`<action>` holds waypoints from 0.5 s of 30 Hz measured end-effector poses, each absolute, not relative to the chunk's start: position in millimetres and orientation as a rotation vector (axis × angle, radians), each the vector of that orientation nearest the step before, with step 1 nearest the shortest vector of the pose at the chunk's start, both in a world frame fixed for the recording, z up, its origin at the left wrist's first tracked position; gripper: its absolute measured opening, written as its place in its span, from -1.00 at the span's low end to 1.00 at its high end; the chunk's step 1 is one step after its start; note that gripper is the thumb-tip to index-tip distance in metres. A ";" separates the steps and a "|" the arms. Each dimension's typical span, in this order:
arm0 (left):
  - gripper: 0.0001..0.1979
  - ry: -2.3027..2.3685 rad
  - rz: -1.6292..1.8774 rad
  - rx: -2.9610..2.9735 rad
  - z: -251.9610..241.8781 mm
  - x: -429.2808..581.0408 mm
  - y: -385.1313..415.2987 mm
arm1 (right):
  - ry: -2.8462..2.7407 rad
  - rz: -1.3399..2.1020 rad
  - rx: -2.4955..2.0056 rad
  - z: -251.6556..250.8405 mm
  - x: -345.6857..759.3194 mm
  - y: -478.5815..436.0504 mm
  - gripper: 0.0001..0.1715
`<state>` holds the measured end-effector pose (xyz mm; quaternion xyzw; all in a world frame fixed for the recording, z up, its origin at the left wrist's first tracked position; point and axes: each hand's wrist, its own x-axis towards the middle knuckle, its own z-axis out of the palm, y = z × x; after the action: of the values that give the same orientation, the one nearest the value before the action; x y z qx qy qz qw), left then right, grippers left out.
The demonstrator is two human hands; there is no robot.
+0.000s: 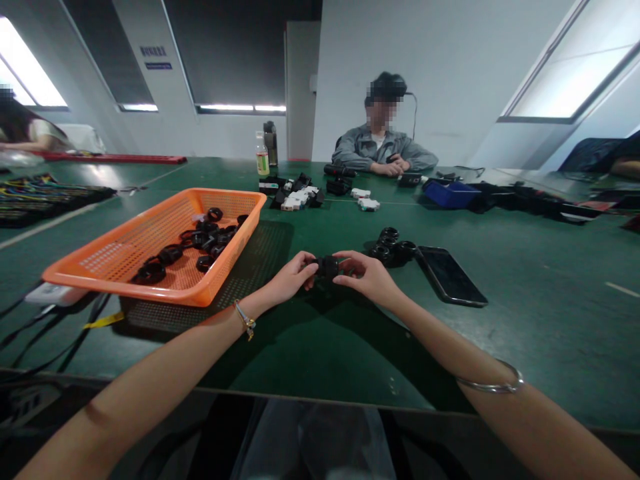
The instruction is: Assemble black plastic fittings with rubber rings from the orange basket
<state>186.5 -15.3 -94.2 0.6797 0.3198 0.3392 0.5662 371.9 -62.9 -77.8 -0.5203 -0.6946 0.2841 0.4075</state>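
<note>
A small black round part (329,267) is between my two hands, just above the table; its exact kind is not clear. My left hand (296,273) pinches its left side between thumb and fingers. The fingers of my right hand (367,273) are curled at its right side, thumb and fingertips against it. Just beyond my right hand lies a small pile of shiny black ring-shaped parts (390,247). To the left, an orange plastic basket (120,288) holds several black ring-shaped pieces (213,237) with short bands.
A black phone (450,277) lies right of the pile. Farther back are white and black small boxes (300,197), a bottle (262,157), a dark flask (271,141) and a blue bin (450,194). A person (383,143) sits opposite. Cables (75,333) run beneath the basket's left side.
</note>
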 end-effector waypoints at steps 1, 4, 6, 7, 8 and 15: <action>-0.85 0.758 0.798 1.599 -94.0 186.5 -15.6 | -1.754 0.717 -1.308 -78.2 372.0 -62.8 -0.50; -0.87 0.769 0.790 1.604 -93.1 186.4 -16.1 | -1.751 0.695 -1.311 -79.2 372.0 -62.2 -0.52; -0.87 0.767 0.784 1.604 -92.5 186.3 -16.1 | -1.750 0.681 -1.325 -79.3 371.7 -62.0 -0.54; -0.88 0.764 0.782 1.603 -92.2 186.3 -16.0 | -1.750 0.681 -1.333 -79.0 371.5 -61.9 -0.54; -0.88 0.761 0.781 1.603 -92.0 186.3 -15.9 | -1.750 0.684 -1.342 -78.6 371.4 -61.9 -0.54; -0.90 0.754 0.785 1.612 -92.9 186.0 -15.6 | -1.765 0.676 -1.384 -76.7 371.5 -61.9 -0.53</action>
<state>186.0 -15.6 -92.9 0.6848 0.3204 0.3334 0.5633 371.5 -61.9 -76.7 -0.5442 -0.6941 0.2658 0.3891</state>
